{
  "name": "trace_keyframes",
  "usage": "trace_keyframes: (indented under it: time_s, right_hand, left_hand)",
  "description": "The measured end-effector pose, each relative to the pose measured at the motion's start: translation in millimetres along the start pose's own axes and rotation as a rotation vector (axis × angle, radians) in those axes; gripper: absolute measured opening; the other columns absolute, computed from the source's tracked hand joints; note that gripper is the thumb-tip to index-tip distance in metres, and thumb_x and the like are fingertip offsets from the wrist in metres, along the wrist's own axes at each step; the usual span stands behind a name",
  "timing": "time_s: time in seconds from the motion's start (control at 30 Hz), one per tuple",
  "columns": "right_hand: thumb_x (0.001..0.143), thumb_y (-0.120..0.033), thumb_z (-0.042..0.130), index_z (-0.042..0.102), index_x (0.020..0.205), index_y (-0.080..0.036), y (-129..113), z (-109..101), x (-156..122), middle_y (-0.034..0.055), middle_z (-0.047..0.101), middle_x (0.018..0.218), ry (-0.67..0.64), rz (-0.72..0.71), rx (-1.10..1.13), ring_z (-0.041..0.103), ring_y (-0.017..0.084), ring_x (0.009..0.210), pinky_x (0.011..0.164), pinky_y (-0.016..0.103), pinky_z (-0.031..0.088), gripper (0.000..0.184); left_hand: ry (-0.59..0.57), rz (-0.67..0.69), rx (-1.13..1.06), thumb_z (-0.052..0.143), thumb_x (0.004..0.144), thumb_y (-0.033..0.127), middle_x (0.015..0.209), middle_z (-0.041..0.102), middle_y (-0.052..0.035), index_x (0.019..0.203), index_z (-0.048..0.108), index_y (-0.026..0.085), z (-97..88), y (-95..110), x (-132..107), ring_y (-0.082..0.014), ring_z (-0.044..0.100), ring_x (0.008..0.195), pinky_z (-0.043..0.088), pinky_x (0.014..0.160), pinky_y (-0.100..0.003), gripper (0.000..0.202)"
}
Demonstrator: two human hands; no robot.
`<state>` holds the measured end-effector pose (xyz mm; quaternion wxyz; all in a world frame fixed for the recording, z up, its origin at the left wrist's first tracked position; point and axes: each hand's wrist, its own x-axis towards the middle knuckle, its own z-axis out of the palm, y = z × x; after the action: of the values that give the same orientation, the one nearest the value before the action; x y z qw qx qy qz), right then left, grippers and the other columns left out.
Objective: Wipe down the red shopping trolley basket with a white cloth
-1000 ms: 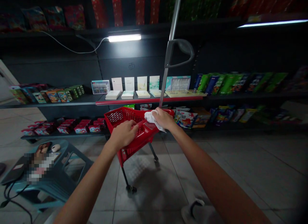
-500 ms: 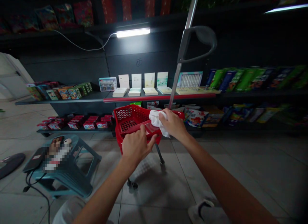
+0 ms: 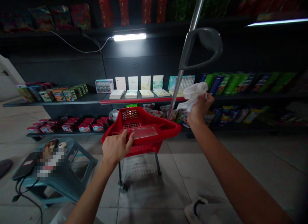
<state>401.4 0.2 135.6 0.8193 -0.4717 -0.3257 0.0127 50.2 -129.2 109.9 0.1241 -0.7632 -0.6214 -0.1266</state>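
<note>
A small red shopping cart stands on the tiled floor in front of me, with a pale panel set in its handle. My left hand is closed around the left part of that handle. Off to the right of the cart, my right hand is raised in the air, its fingers closed on a crumpled white cloth. The cloth is apart from the cart. A metal pole with a grey loop grip rises from the cart's right side; its lower end is hidden.
A teal plastic stool at left carries a dark device with cables. Behind the cart, dark shelves with a red-edged board hold booklets, small boxes and green and blue packets. A shoe shows at the bottom.
My right hand has lifted off the cart handle with the white cloth and moved up and right. My left hand has shifted left along the handle, and the cart appears turned.
</note>
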Motion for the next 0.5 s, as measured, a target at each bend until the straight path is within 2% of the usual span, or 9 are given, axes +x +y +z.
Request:
trace_keyframes:
  time_s: [0.07,0.13,0.2,0.27,0.37,0.5]
  right_hand:
    - [0.100,-0.040,0.027,0.043,0.127,-0.017,-16.3,16.5,14.1,0.0164,0.056,0.131,-0.093,-0.072,-0.002,0.060,0.019,0.117,0.099,0.035,0.049,0.039]
    - [0.102,-0.042,0.021,0.048,0.128,-0.016,-39.1,35.9,16.1,0.0150,0.058,0.130,-0.199,-0.193,-0.035,0.060,0.020,0.119,0.099,0.037,0.048,0.045]
    - [0.103,-0.046,0.017,0.057,0.118,-0.015,-61.0,53.8,9.1,0.0130,0.063,0.117,-0.266,-0.273,-0.106,0.062,0.021,0.113,0.096,0.037,0.047,0.053]
    - [0.103,-0.050,0.014,0.064,0.102,-0.015,-75.9,64.7,-1.6,0.0117,0.066,0.100,-0.271,-0.277,-0.195,0.064,0.021,0.102,0.093,0.037,0.047,0.061]
    - [0.102,-0.055,0.011,0.066,0.088,-0.016,-81.0,64.4,-17.0,0.0110,0.065,0.085,-0.285,-0.238,-0.295,0.065,0.023,0.095,0.087,0.037,0.047,0.069]
    - [0.099,-0.062,0.010,0.066,0.083,-0.017,-65.6,45.1,-37.2,0.0108,0.066,0.083,-0.369,-0.182,-0.293,0.065,0.023,0.090,0.083,0.035,0.047,0.073]
  left_hand:
    - [0.032,0.023,-0.009,0.024,0.100,0.058,0.075,0.073,-0.0090,0.099,0.067,0.025,4.5,-9.1,2.0,-0.0246,0.068,0.068,0.036,0.061,-0.029,0.054]
    - [0.057,0.057,-0.028,0.028,0.100,0.057,0.074,0.073,-0.0076,0.094,0.067,0.025,7.1,-16.6,4.7,-0.0230,0.067,0.067,0.034,0.060,-0.029,0.050]
    - [0.070,0.101,-0.043,0.030,0.100,0.054,0.074,0.073,-0.0063,0.091,0.067,0.025,8.0,-23.4,8.0,-0.0212,0.066,0.067,0.032,0.059,-0.028,0.048]
    - [0.079,0.141,-0.056,0.031,0.100,0.052,0.073,0.072,-0.0058,0.088,0.067,0.024,8.8,-30.7,12.2,-0.0203,0.065,0.065,0.031,0.058,-0.028,0.046]
    - [0.099,0.172,-0.075,0.032,0.099,0.049,0.073,0.072,-0.0059,0.085,0.067,0.024,11.7,-43.5,20.2,-0.0201,0.064,0.063,0.030,0.058,-0.028,0.045]
    - [0.118,0.203,-0.078,0.032,0.098,0.045,0.071,0.071,-0.0059,0.081,0.066,0.023,17.2,-59.8,30.8,-0.0193,0.062,0.063,0.029,0.058,-0.028,0.043]
